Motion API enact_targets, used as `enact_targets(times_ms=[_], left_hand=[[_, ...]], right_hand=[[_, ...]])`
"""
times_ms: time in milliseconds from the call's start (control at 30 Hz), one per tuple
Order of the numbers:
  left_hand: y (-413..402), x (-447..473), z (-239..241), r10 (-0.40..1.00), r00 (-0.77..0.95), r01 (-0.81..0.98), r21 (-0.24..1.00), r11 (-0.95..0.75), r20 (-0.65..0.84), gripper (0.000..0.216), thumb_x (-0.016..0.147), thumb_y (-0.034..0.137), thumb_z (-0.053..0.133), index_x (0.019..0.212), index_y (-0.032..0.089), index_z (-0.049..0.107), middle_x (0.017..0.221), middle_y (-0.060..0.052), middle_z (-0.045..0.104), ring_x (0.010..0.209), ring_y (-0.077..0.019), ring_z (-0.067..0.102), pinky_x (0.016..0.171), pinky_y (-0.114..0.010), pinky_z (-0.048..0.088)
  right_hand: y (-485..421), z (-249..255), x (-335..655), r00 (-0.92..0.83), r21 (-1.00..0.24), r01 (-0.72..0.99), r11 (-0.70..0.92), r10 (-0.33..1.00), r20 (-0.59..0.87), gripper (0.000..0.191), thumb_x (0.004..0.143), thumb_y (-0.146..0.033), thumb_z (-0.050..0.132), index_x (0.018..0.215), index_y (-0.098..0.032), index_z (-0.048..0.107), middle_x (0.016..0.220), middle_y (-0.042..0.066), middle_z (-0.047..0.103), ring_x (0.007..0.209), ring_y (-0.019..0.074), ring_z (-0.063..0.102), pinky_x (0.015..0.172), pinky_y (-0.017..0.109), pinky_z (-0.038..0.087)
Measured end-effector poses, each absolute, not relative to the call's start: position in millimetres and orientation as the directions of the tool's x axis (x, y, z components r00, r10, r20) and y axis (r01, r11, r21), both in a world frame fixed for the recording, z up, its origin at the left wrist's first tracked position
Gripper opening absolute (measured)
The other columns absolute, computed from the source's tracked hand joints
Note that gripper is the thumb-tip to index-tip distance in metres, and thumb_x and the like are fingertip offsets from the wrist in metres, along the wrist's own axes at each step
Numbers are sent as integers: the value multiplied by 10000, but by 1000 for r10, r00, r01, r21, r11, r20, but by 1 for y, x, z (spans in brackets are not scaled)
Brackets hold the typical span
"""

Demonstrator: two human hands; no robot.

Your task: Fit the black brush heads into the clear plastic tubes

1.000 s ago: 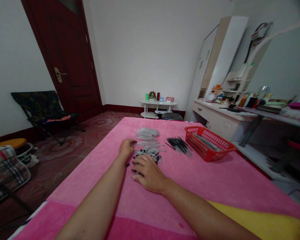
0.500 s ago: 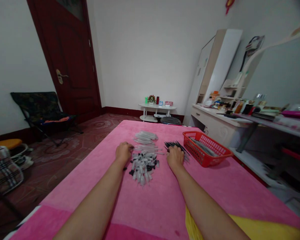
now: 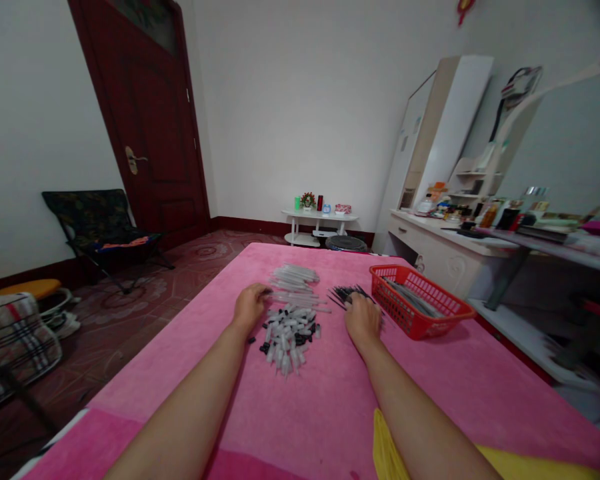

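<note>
Dim, even indoor light; soft shadows; wide-angle bending at edges; slight overall softness.

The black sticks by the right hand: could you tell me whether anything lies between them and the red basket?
Nothing visible does. The right hand rests on the black sticks, and the red basket stands directly beside them on the pink cloth.

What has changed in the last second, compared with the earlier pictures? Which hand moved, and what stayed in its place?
The right hand left the pile of small caps and moved right, to the black sticks beside the red basket, where it now rests; whether it holds any is hidden. The left hand stayed curled at the left edge of the clear tubes. Piles and basket kept their places.
</note>
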State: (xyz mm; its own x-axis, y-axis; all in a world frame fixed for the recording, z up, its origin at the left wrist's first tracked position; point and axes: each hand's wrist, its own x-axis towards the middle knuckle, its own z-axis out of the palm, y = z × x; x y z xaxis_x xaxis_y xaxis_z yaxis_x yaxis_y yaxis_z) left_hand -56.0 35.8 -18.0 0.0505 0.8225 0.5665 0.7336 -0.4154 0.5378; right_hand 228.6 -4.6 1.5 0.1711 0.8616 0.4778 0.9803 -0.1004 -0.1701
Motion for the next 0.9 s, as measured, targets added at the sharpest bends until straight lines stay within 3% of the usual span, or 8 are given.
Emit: enact_targets(times_ms=[133, 233, 533, 900], left_hand=[[34, -53, -16, 817, 68, 740, 521, -426, 572, 271, 729, 114, 505, 914, 182, 692, 933, -58, 694, 897, -176, 618, 812, -273, 481], [34, -52, -16, 807, 79, 738, 510, -442, 586, 294, 728, 89, 482, 915, 185, 688, 936, -54, 690, 903, -172, 612, 819, -270, 477], [34, -43, -17, 776, 147, 699, 490, -520, 613, 324, 718, 38, 471, 909, 188, 686, 943, -47, 685, 933, -178, 601, 865, -290, 468], [33, -38, -16, 736, 276, 703, 392, -593, 618, 329, 727, 31, 500, 934, 203, 690, 940, -59, 670, 940, -185, 582, 851, -296, 458]], right_hand=[[-12, 13, 216, -68, -217, 951, 221, 831, 552, 118, 851, -203, 515, 904, -181, 618, 922, 66, 656, 912, 197, 554, 777, 289, 329], [-16, 18, 204, -181, -212, 908, 362, 793, 582, 98, 843, -193, 528, 866, -191, 623, 904, 51, 654, 914, 194, 542, 794, 290, 321], [-20, 23, 198, -225, -184, 903, 389, 791, 569, 121, 843, -192, 523, 882, -190, 638, 901, 65, 648, 907, 202, 524, 790, 306, 313], [-26, 36, 191, -350, -30, 897, 441, 750, 561, 190, 849, -166, 490, 912, -216, 663, 870, 74, 619, 899, 226, 484, 802, 356, 285]])
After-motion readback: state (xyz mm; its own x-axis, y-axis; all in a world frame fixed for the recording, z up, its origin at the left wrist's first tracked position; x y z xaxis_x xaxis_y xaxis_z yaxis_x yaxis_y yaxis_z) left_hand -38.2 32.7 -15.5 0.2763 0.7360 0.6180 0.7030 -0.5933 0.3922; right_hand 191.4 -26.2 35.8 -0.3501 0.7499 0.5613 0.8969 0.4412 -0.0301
